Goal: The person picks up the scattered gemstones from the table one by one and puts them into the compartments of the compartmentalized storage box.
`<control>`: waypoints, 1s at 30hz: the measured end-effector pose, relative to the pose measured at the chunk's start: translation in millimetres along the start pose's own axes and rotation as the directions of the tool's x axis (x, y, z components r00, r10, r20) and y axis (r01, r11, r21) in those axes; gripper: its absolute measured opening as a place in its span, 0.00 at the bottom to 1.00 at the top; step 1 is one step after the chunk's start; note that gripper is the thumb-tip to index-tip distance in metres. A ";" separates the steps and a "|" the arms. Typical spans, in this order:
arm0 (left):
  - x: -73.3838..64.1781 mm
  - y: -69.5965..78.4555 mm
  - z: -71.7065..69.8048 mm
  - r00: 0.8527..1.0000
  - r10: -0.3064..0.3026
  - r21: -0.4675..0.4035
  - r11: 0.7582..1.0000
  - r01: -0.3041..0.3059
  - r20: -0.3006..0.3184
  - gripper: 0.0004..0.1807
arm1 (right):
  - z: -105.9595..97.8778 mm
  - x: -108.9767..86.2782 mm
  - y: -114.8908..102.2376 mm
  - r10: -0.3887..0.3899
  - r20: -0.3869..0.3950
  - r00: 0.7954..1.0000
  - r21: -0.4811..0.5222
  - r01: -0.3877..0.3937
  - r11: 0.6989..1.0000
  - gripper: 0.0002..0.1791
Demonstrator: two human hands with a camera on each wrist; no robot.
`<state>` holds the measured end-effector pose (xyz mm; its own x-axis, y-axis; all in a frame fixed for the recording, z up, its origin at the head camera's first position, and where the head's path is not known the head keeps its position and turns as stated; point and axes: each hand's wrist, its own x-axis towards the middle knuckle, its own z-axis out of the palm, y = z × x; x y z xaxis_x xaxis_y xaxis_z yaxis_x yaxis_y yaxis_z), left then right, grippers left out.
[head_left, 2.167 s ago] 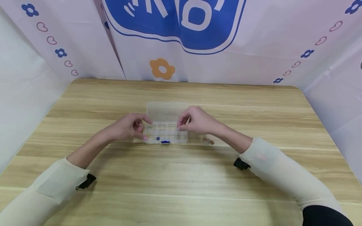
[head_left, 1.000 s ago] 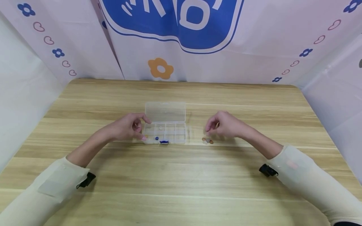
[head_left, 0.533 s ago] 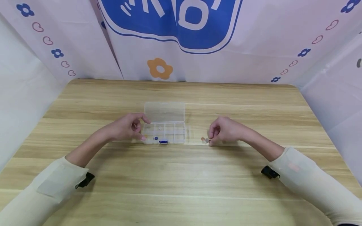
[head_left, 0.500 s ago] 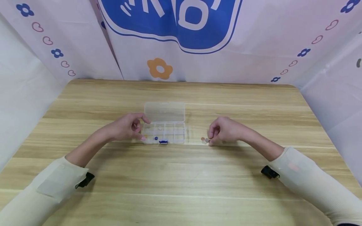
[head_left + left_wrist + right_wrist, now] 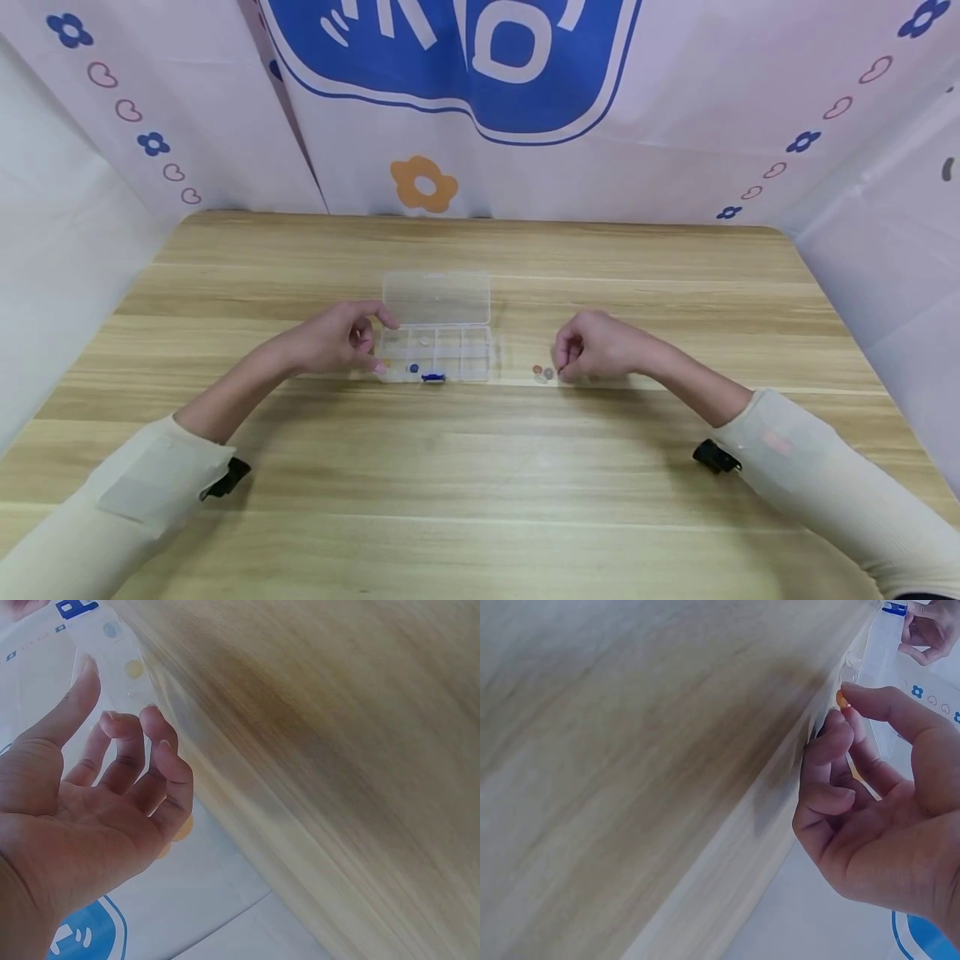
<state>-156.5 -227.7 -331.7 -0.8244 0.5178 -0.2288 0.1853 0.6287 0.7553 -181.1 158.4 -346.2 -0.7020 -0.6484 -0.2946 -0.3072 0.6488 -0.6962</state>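
Observation:
A clear plastic compartment box (image 5: 475, 352) lies with its lid (image 5: 437, 298) folded back. Thumb and forefinger of my left hand (image 5: 343, 337) span its left end, thumb at the front corner and forefinger by the hinge. In the box sit a blue bead (image 5: 414, 367), a yellow bead (image 5: 133, 669) near my thumb, and a pale bead (image 5: 424, 342) in a back compartment. To the right, my right hand (image 5: 596, 346) pinches a small orange bead (image 5: 843, 699) between thumb and forefinger, low over the table. Loose beside its fingertips are a brownish-orange bead (image 5: 537, 369), a grey bead (image 5: 548, 373) and a clear bead (image 5: 541, 379).
A blue latch (image 5: 432, 377) sits on the box's front edge. The wood-grain table (image 5: 465, 475) extends all round, with a white printed curtain (image 5: 600, 183) hanging at its back edge. A black clip (image 5: 225, 479) hangs from the left sleeve, another black clip (image 5: 716, 457) from the right.
My right hand has gone from over the box to the loose beads on the right, then lowered and pinched an orange one. The left hand has stayed at the box's left end.

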 end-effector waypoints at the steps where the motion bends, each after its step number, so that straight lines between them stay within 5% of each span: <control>1: 0.0 0.2 0.1 1.000 0.002 -0.002 1.000 -0.002 0.001 0.30 | -0.5 -0.3 -0.1 0.000 -0.006 1.000 -0.003 0.000 1.000 0.07; 13: -1.0 2.1 0.2 1.000 0.005 -0.006 1.000 -0.004 0.004 0.29 | -5.5 0.5 -3.5 -0.011 -0.104 0.995 -0.050 0.006 0.999 0.07; 30: -0.2 3.8 0.3 1.000 0.001 0.008 1.000 -0.001 0.001 0.28 | -3.2 9.6 -14.4 -0.093 -0.201 0.975 0.018 0.099 0.995 0.04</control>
<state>-155.5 -225.2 -329.0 -0.8235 0.5190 -0.2291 0.1900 0.6328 0.7506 -185.4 144.1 -337.0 -0.7853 -0.6125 -0.0908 -0.3633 0.5745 -0.7335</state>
